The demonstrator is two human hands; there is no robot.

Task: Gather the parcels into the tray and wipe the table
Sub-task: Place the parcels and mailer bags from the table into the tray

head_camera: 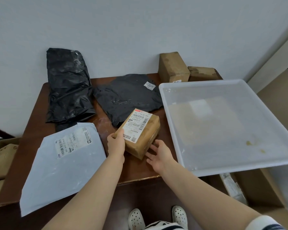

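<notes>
Gripping the near left corner of the brown parcel (pixel 140 130), the left hand (pixel 115 145) is the closer. The right hand (pixel 158 155) is at its near right edge, fingers straight and spread. The parcel lies on the table (pixel 136 170), long axis pointing away, with the tray (pixel 239 155) just right of it.

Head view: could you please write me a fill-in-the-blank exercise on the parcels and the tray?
1. The taped brown box is gripped by the ___ hand.
2. The sticker on the flat black bag reads ___.
3. The translucent tray lies to the ___ of that box.
Missing words: left; 2001; right.
</notes>
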